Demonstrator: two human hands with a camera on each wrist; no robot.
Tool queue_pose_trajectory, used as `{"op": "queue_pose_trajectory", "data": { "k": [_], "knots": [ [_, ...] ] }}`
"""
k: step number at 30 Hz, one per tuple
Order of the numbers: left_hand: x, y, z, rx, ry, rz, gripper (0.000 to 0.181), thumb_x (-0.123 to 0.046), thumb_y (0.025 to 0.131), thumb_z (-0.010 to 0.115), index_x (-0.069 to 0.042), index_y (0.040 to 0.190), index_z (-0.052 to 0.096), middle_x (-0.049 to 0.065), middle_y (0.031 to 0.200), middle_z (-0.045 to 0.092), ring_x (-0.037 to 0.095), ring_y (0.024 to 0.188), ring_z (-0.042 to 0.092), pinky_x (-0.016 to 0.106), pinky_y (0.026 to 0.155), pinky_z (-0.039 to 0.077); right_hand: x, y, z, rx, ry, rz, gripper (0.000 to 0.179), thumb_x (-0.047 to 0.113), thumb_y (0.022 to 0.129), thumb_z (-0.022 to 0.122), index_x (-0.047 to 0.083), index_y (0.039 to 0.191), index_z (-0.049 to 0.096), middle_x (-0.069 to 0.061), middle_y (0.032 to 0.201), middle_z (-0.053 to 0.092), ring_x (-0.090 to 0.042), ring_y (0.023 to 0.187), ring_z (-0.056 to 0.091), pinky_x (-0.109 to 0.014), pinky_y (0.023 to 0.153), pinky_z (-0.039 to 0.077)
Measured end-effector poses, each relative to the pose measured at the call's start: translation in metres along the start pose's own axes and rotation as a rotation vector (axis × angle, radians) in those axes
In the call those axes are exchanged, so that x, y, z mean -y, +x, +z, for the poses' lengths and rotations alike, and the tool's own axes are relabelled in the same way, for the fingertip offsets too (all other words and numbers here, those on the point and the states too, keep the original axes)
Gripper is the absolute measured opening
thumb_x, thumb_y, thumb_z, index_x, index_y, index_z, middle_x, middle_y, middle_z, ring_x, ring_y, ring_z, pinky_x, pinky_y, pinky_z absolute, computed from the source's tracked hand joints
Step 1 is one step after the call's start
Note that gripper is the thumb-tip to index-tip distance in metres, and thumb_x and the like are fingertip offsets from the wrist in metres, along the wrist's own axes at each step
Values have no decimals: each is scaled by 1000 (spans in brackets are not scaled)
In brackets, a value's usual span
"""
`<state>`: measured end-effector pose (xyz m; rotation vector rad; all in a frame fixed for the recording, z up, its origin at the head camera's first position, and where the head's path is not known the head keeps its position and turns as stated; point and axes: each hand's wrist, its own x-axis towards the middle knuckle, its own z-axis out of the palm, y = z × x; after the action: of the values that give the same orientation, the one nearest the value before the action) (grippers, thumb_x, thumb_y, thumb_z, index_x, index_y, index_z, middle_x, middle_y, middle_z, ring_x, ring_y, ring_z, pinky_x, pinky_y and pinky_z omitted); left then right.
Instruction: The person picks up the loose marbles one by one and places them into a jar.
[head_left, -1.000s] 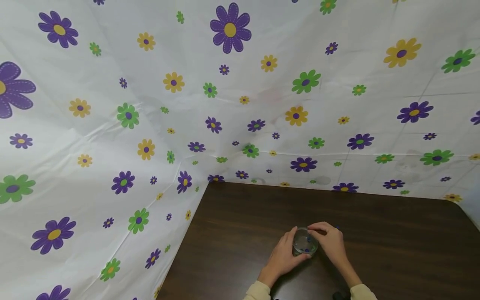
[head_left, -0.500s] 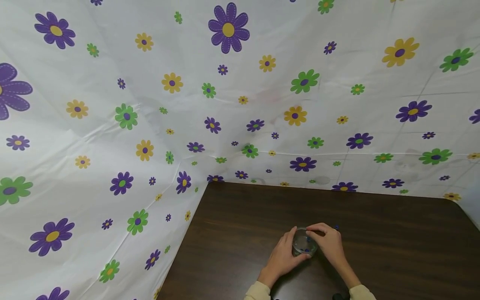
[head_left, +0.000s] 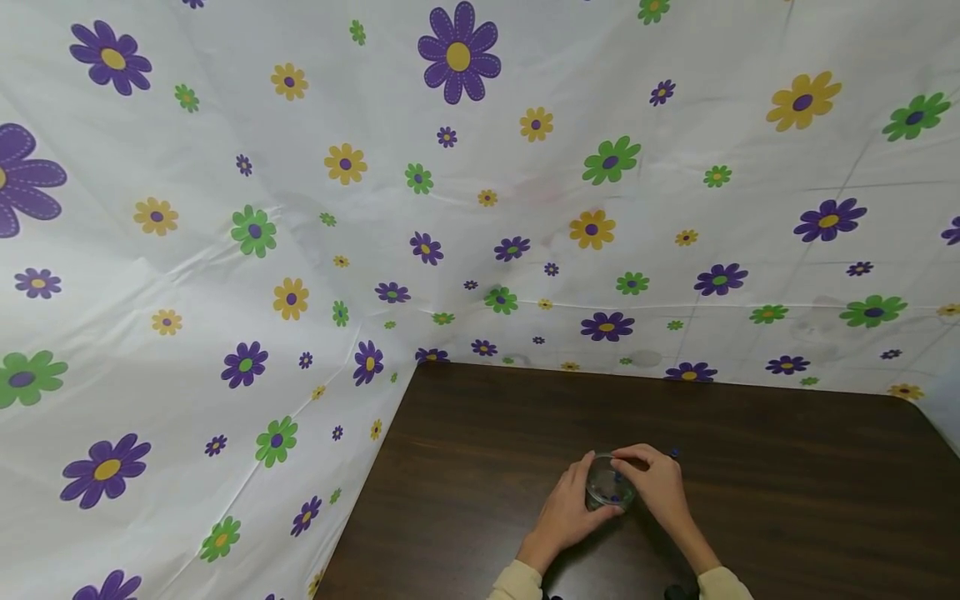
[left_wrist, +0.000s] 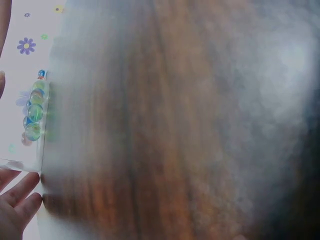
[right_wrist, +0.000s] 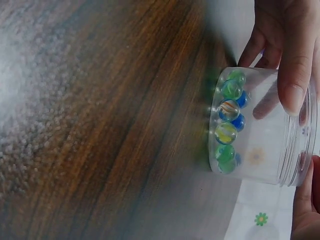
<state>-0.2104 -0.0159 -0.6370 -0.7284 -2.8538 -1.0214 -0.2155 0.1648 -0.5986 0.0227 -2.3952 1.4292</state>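
Note:
A clear plastic jar (head_left: 606, 490) stands on the dark wooden table, with several glass marbles (right_wrist: 229, 110) in green, blue, yellow and orange swirls along its bottom. My left hand (head_left: 567, 510) grips its left side, fingers behind and thumb in front. At the upper right of the rim, my right hand (head_left: 662, 485) pinches with thumb and curled forefinger. Screw threads show near the top in the right wrist view, with a clear band above them; I cannot tell whether that band is a separate lid. Only fingers of the left hand (left_wrist: 20, 200) show in the left wrist view.
A small blue thing (head_left: 675, 452) lies on the table just beyond the right hand. White cloth (head_left: 480, 208) printed with flowers rises behind the table (head_left: 810, 483) and along its left edge. A dark object (head_left: 678, 592) sits beside the right cuff.
The right fingertips have shifted very slightly left along the jar's rim. My left hand keeps its hold, and the jar stays in place.

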Motion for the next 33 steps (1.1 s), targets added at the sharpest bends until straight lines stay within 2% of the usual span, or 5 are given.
{"op": "queue_pose_trajectory", "data": {
  "k": [17,25,33],
  "knots": [
    [1,0,0,-3,3,12,91,-58,94,70,-13,162,30,9,144,55,20,124,59,36,95,54,1,3,-3,0,8,5,11,4,89,82,5,100,80,-6,96,77,-2,82,66,-12,71,48],
    [-1,1,-1,-5,7,-1,93,-60,93,71,-14,162,32,9,144,55,20,125,58,37,97,53,0,7,-12,-34,-53,-11,10,5,89,82,6,99,80,-7,96,77,-4,84,64,-8,73,44],
    [-2,0,-1,8,8,-25,93,-60,92,72,-16,163,31,8,146,55,21,128,57,39,97,53,-9,10,-24,-73,-112,-36,11,4,87,83,4,98,80,-8,92,77,-2,74,60,-12,64,44]
  ]
}}
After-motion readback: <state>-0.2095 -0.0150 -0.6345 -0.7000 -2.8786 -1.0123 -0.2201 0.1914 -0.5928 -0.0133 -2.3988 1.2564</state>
